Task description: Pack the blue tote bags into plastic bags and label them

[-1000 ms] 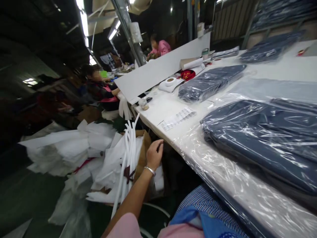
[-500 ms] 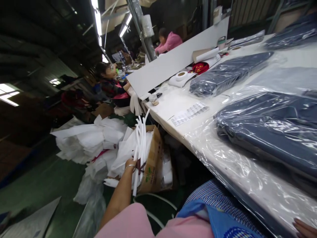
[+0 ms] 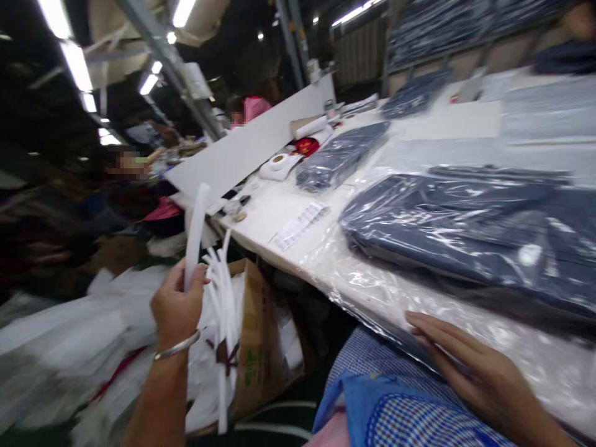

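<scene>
The fingers of the left hand, at the lower left of centre, are closed around the lower end of a white strip. The strip's long axis stands nearly upright, its free end rising and leaning slightly right toward the upper part of the frame. Just right of that hand, lower in the view, a tied bundle of similar strips slants over a cardboard box.

The right hand, at the lower right, holds nothing visible; its fingers are extended close together, pointing left over clear plastic film along the near edge of the table. Contact there cannot be told. The strip lies well apart from it, up and left. Above the right hand sits a dark-blue bagged stack, long axis across the frame, nearer to this hand than to the left.
</scene>
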Tool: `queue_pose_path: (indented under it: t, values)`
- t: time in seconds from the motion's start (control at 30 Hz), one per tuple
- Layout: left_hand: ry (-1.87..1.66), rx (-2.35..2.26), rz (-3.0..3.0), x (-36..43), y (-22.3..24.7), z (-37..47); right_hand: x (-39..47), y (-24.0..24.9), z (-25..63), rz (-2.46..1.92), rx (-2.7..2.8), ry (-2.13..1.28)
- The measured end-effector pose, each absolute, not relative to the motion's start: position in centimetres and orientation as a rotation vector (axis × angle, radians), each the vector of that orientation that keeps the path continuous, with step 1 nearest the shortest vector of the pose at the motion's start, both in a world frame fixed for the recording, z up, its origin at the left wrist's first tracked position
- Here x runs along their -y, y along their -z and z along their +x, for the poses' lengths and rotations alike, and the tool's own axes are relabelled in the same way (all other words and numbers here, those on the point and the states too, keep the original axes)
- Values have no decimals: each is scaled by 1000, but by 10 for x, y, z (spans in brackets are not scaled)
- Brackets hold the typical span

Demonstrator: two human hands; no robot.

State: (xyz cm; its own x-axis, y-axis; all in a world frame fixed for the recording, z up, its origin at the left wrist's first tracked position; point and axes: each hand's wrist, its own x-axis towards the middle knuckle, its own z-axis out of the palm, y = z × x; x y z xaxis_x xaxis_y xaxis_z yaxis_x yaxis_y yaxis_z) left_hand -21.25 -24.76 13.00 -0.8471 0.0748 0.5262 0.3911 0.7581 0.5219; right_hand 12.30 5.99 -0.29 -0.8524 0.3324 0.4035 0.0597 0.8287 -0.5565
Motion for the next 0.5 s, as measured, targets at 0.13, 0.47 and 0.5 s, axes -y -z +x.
queue_pose_path:
  t: [0.13, 0.47, 0.5]
  values:
    - [2327, 2174, -904, 115, -188, -126, -30, -60, 69, -133, 2330, -1407]
    - [2228, 1859, -2231, -58, -120, -28, -46, -99, 126, -585, 1219, -1633]
    - [1925, 1956, -2394, -65, -94, -27, -52, -102, 147, -630, 1165, -1496]
